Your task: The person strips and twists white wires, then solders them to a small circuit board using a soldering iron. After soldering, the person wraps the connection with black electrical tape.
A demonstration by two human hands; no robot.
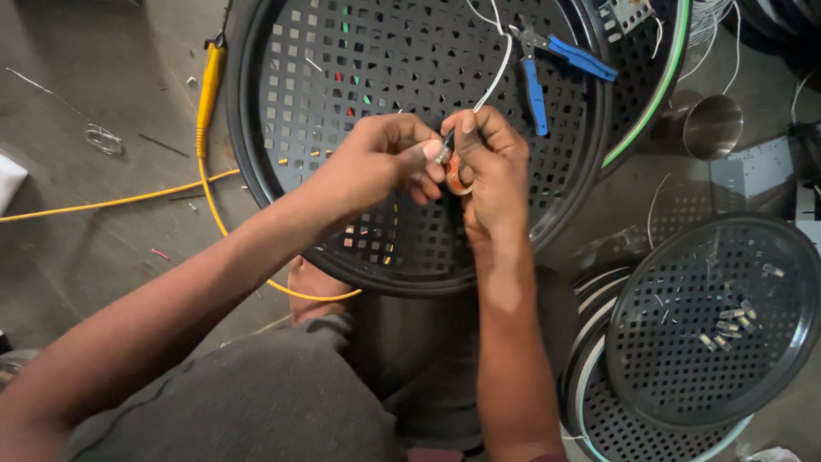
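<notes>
Where the perforated cover (342, 103) nears its rim, both hands (445, 162) pinched on a white wire (494, 81).

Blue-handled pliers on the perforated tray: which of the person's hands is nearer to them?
Right. The right hand lies just below the blue-handled pliers; the left hand sits farther left, beyond the right.

Both hands over black perforated grille (342, 103): left hand (376, 162) pinches white wire (496, 73), right hand (487, 167) holds orange tape roll (455, 175); blue pliers (547, 64) on grille.
</notes>
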